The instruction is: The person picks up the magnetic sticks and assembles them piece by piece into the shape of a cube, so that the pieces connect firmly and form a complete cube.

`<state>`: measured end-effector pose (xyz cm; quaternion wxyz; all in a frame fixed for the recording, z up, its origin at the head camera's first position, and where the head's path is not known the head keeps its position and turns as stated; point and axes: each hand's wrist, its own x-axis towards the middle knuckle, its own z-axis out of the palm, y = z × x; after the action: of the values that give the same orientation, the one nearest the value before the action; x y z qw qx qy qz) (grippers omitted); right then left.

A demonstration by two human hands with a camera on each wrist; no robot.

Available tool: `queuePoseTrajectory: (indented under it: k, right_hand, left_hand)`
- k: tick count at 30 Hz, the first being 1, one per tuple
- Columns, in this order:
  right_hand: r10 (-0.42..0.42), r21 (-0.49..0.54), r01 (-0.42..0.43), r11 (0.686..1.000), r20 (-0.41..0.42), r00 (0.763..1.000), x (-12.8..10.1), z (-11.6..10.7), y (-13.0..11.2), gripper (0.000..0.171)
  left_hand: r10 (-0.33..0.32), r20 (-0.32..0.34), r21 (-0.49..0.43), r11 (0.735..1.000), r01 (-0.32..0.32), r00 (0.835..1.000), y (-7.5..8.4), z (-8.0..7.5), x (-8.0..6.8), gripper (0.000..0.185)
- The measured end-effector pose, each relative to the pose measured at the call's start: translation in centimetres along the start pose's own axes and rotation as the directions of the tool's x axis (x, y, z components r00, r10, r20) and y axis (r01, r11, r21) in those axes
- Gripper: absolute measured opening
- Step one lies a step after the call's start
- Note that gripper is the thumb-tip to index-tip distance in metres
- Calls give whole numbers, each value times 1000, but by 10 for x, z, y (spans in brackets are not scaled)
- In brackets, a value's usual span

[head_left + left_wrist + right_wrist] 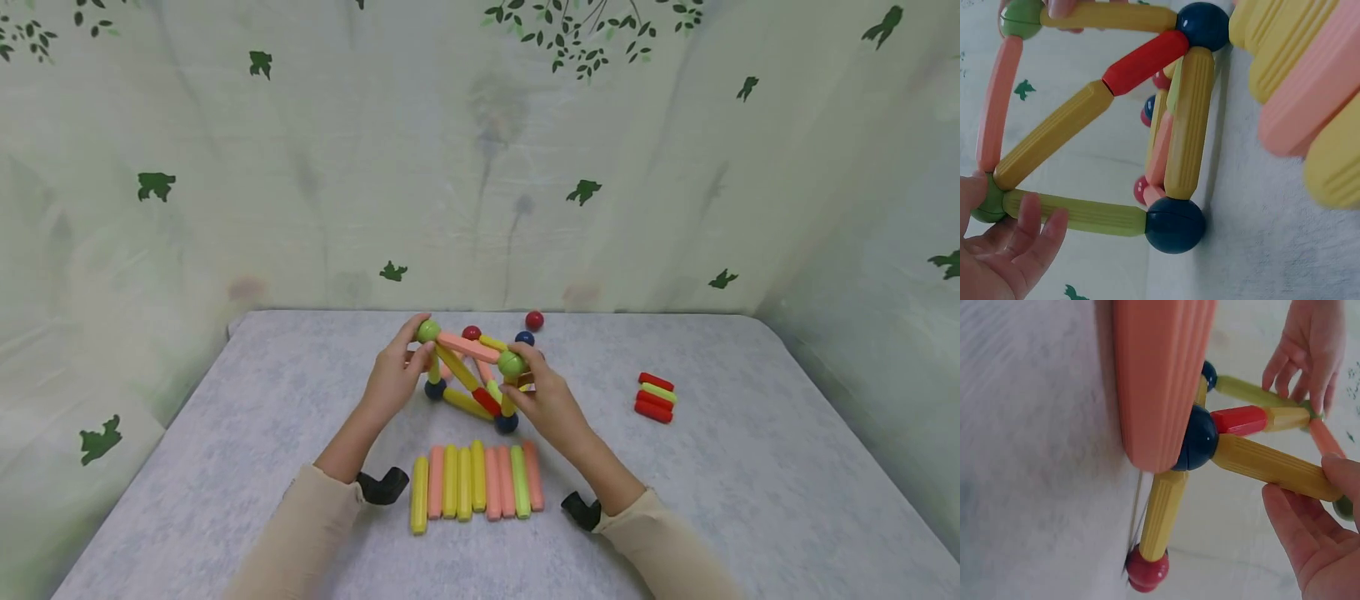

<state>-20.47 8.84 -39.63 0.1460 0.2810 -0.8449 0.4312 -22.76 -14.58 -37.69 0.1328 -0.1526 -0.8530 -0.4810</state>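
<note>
Left-hand fingers [1035,225] curled lightly round the green ball [428,331] at the frame's upper left corner, thumb on the near side, tips resting on the yellow stick [1079,212] just below it. Right-hand fingers [1294,531] pinching the other green ball [512,363] at the upper right corner, thumb along the yellow upright [1272,465]. Left hand [392,379] and right hand [551,406] thus gripping opposite ends of the pink stick [468,347] that bridges the two balls.

Between the palms, the stick-and-ball frame [472,375], standing mid-tabletop on dark blue balls [506,422], with a red-and-yellow diagonal [1104,106] crossing one face.

Likely light, hollow plastic, stiff in each piece but weak at the joints: probably magnetic ends, so apt to pop apart under twist or sideways pull. Smooth balls a bit slippery; ribbed sticks better for grip. Best taken at the corner balls, both sides at once, or low by the blue feet, never by one stick alone.

At 6 o'clock from the frame, a row of loose sticks [476,483], side by side. At 3 o'clock, well apart, a small stack of red and green sticks [656,397]. At 12 to 1 o'clock, a loose red ball [534,320] near the back of the grey tabletop [225,467].
</note>
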Motion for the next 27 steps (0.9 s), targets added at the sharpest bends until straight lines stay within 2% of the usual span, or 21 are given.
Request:
queuePoseTrajectory:
  k: [4, 11, 13, 15, 18, 20, 21, 22, 24, 27]
  right_hand:
    - [13, 3, -13, 1000, -11, 1000, 2, 8, -3, 61]
    - [12, -9, -12, 1000, -6, 1000, 5, 15, -7, 64]
    - [9, -29, -9, 1000, 1, 1000, 4, 12, -4, 62]
    - [-2, -37, 2, 999, -18, 1000, 3, 5, 2, 56]
    - [13, -84, -19, 996, -61, 998, 3, -8, 18, 40]
    - [75, -126, -80, 989, -49, 996, 5, -15, 31, 32]
    - [127, -155, -128, 980, -19, 992, 7, -18, 38, 30]
    - [183, -195, -175, 965, 22, 983, 8, -21, 44, 29]
    - [279, -265, -237, 935, 131, 951, 10, -23, 55, 30]
    - [379, -342, -284, 896, 254, 890, 12, -22, 66, 31]
  left_hand:
    - [-6, 32, -8, 1000, 6, 999, -7, -1, 12, 44]
    - [-30, 115, -89, 995, 40, 993, -19, -5, 27, 49]
    - [-40, 129, -71, 996, 50, 991, -20, -7, 28, 50]
    - [-30, 101, -28, 999, 33, 994, -18, -7, 26, 51]
    - [51, -16, 44, 998, -50, 999, -10, -3, 19, 47]
    - [148, -88, 84, 986, -141, 985, 0, 5, 11, 42]
    - [203, -99, 98, 976, -193, 974, 6, 10, 7, 40]
    - [251, -88, 114, 964, -241, 964, 13, 15, 3, 38]
    - [331, -18, 131, 936, -326, 943, 26, 27, -5, 39]
    - [373, 102, 157, 909, -385, 922, 41, 40, -13, 39]
